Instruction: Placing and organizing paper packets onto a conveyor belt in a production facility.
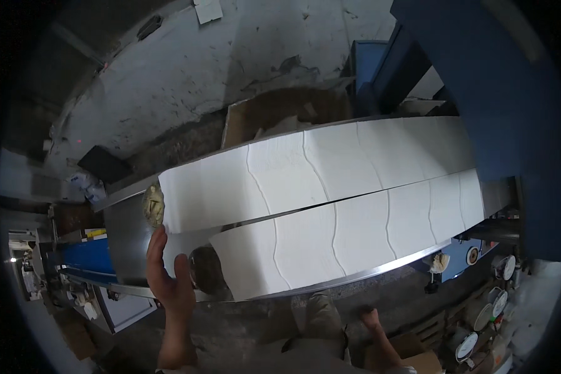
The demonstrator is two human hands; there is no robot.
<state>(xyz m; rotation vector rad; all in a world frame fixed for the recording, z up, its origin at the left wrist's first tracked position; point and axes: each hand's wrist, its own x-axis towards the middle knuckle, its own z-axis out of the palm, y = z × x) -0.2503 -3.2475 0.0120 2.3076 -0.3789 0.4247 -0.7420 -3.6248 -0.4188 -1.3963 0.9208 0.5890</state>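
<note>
A left hand [168, 274] is seen raised with fingers [156, 246] spread and holding nothing, its tips touching the near end of the rear row of stacked white tissue [305, 171], which lies across a metal desk [128, 240] from 9 o'clock toward 3 o'clock beside a second row [349, 234]. The right hand [371, 319] (low at 5 o'clock) is too small for its fingers to be judged. Squaring the stack's end appears under way; an even push is judged needed next.
</note>
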